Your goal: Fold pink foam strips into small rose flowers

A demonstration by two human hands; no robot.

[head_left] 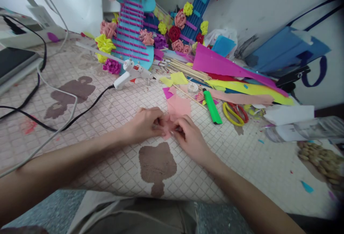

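Observation:
My left hand (146, 124) and my right hand (189, 133) meet near the middle of the table, fingertips pinching a small piece of pink paper (167, 128) from both sides. Parts of the piece are hidden by my fingers. Just beyond it lies a larger pink paper sheet (178, 105), with a purple scrap (168, 92) at its far corner. A green cutter (212, 106) rests to the right of the sheet. Up and to the left stands a white glue gun (131, 74), its black cord running left.
Yellow-handled scissors (233, 115), wooden sticks (186, 70) and coloured paper strips (249, 87) lie at the back right. Decorated blue pieces with paper flowers (131, 29) lean behind. Cables (72, 108) cross the left side; a clear bottle (301, 130) lies far right.

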